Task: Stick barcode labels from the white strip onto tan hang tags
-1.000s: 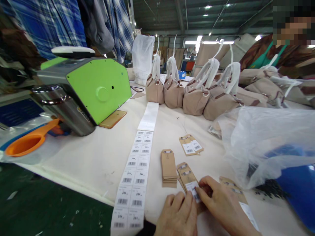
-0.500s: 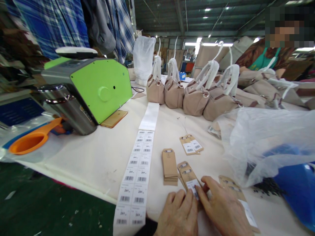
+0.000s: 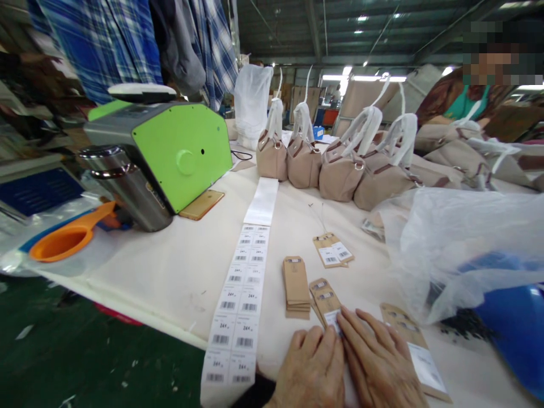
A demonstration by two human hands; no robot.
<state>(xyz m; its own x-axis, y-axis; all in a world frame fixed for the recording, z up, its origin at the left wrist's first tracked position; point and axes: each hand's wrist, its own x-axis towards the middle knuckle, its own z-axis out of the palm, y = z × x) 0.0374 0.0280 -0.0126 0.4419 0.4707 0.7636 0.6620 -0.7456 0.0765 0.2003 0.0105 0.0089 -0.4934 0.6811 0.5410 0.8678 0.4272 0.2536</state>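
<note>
Brown cardboard hang tags (image 3: 331, 305) lie on the table in front of me, the top one bearing a white barcode sticker (image 3: 334, 321). Over its lower end my left hand (image 3: 312, 368) rests with bent fingers together, holding the tag at its edge. My right hand (image 3: 376, 357) lies with outstretched fingers on the sticker's right side, and both hands cover part of it. A neat stack of plain tags (image 3: 296, 286) sits to the left. Under and beyond my right hand are more stickered tags (image 3: 425, 362).
A strip of printed price labels (image 3: 236, 300) runs along the table at left. Two stickered tags with string (image 3: 332, 249) lie farther back. Beige handbags (image 3: 304, 161) stand behind. A green-sided machine (image 3: 182, 161), metal flask (image 3: 131, 192) and phone (image 3: 202, 205) are left; clear plastic (image 3: 450, 243) is right.
My right hand's fingers have straightened and flattened over the sticker; before, its thumb and index finger were apart. My left hand stays at the tag. The view has shifted slightly.
</note>
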